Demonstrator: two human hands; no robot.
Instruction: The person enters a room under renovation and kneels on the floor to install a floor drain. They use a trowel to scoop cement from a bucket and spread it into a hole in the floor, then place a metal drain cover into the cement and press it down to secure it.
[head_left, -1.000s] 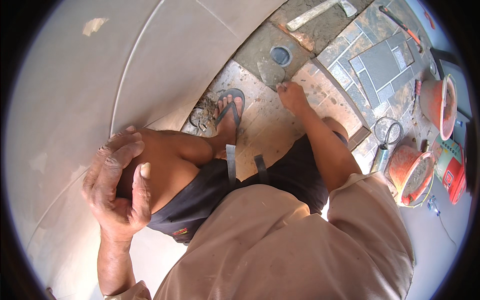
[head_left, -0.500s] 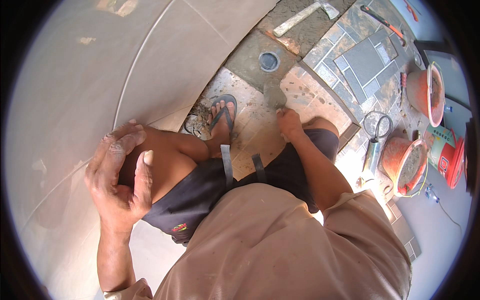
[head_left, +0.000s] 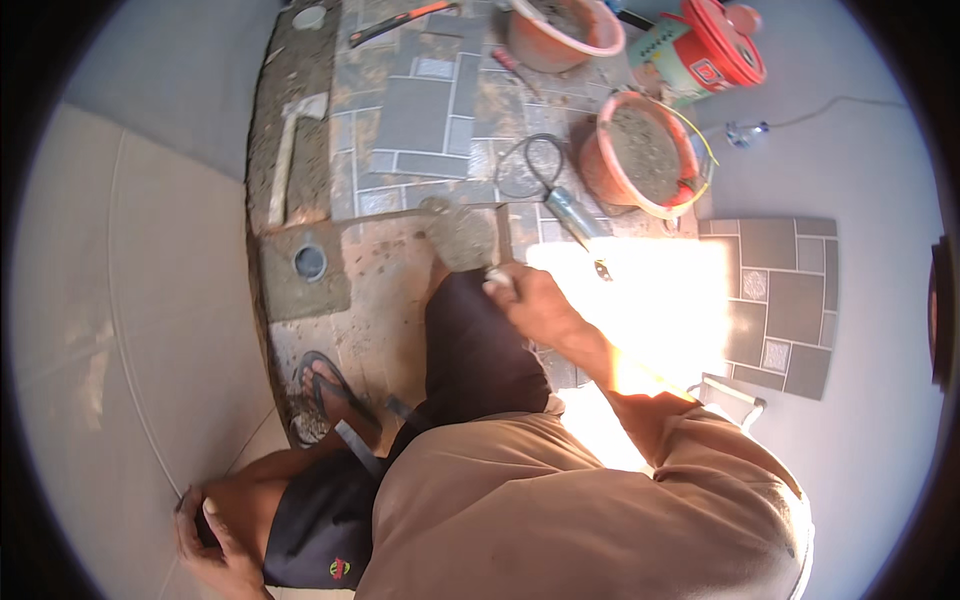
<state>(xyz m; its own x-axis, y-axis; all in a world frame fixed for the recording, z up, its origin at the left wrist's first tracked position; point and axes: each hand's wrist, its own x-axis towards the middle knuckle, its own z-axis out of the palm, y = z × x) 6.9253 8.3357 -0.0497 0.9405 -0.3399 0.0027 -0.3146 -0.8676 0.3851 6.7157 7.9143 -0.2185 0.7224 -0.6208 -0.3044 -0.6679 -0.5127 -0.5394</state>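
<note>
My right hand (head_left: 545, 310) is closed around the handle of a trowel (head_left: 465, 238). Its blade looks coated in grey mortar and hangs above the right knee, near the edge of the tiled floor. At the lower left, my left hand (head_left: 218, 550) rests by my bent left knee, empty, with thumb and fingers apart. Left of the trowel, a round drain pipe opening (head_left: 310, 262) sits in a square of smoothed grey mortar (head_left: 325, 298). Beyond it a hammer-like tool with a pale handle (head_left: 283, 170) lies on a rough cement strip.
Two mortar buckets (head_left: 605, 160) (head_left: 520, 45) and a red-lidded pail (head_left: 690, 70) stand at the back right. Nearer lies a corded power tool (head_left: 573, 215). An orange-and-black handled tool (head_left: 400, 22) lies on patterned tiles (head_left: 425, 115). A tile (head_left: 785, 300) leans at the right wall.
My view has swung to the right, toward the buckets. The trowel has come up off the floor area by the drain, toward my right knee. My left hand has lowered against my left knee.
</note>
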